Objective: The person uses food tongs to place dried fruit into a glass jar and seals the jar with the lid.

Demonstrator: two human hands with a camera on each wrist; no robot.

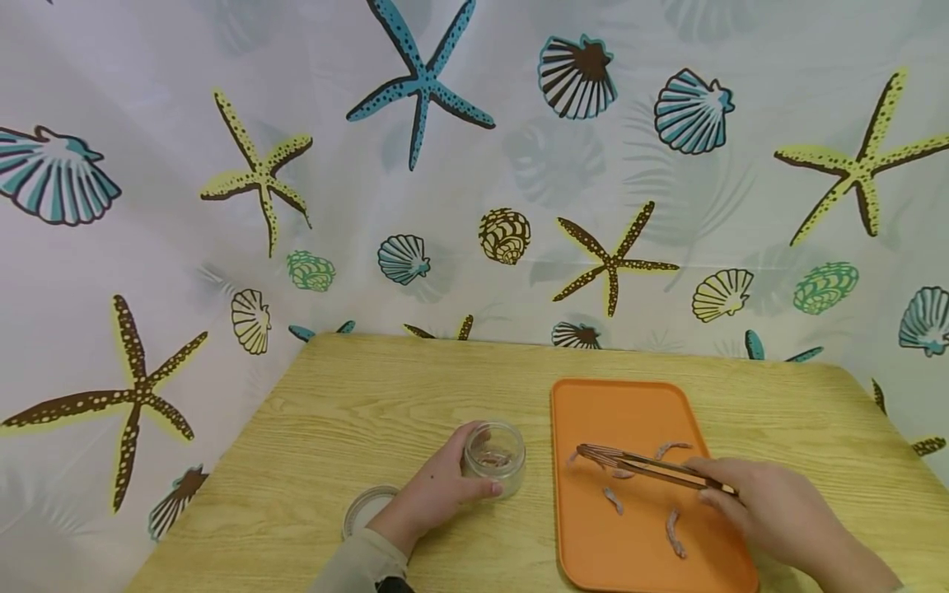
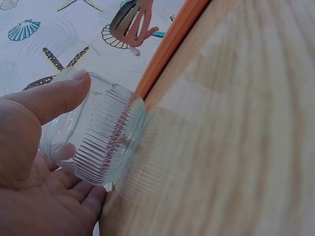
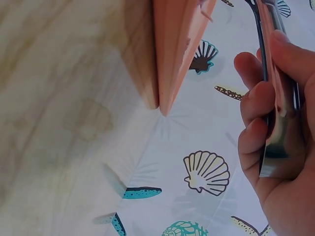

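Observation:
My left hand (image 1: 445, 482) grips a clear ribbed glass jar (image 1: 513, 473), standing upright on the table without its lid. Through its wall (image 2: 106, 132), small pinkish bits show at the bottom. My right hand (image 1: 778, 502) holds metal tongs (image 1: 656, 467), their slotted heads over the orange tray (image 1: 615, 552). In the left wrist view, a pinkish scrap shows at the edge of the slotted tongs head (image 2: 133, 22); whether it is pinched is unclear. Several curved pinkish-grey pieces, resembling small shrimp, lie on the tray, one (image 1: 675, 534) near its front right.
A round jar lid (image 1: 363, 511) lies on the wooden table (image 1: 415, 387), partly behind my left wrist. The tray's raised rim (image 1: 556, 478) stands just right of the jar. A curtain (image 1: 460, 198) printed with starfish and shells hangs behind the table and along its sides.

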